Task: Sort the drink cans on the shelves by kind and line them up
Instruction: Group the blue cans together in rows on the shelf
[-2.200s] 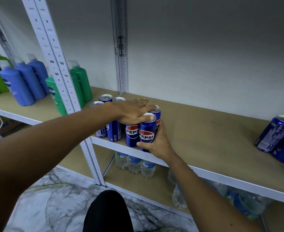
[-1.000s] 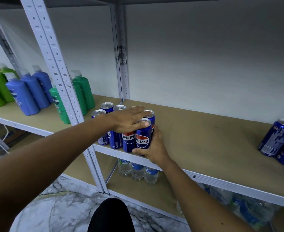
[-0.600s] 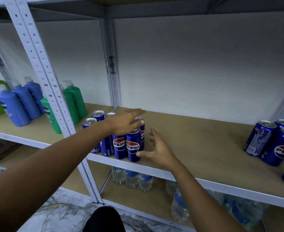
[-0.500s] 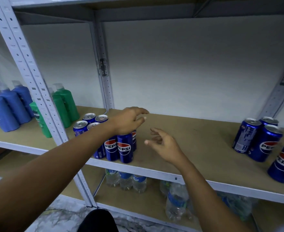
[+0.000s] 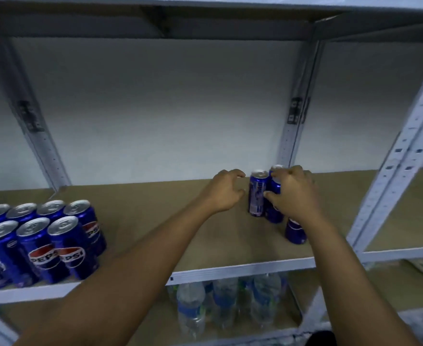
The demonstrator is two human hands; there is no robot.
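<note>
Gathering the 3 stray cans (image 5: 257,193) near the shelf's (image 5: 243,269) right end: right hand (image 5: 293,196) curls round 1, left hand (image 5: 224,193) hovers loose beside them; grip low and slide them toward the 2-row block (image 5: 43,240) at the left end.

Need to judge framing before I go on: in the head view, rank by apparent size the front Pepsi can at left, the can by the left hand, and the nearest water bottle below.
1. Clear plastic water bottle, largest.
2. Front blue Pepsi can, though nearness inflates it.
3. Blue can beside the left hand, smallest, farther back.
</note>
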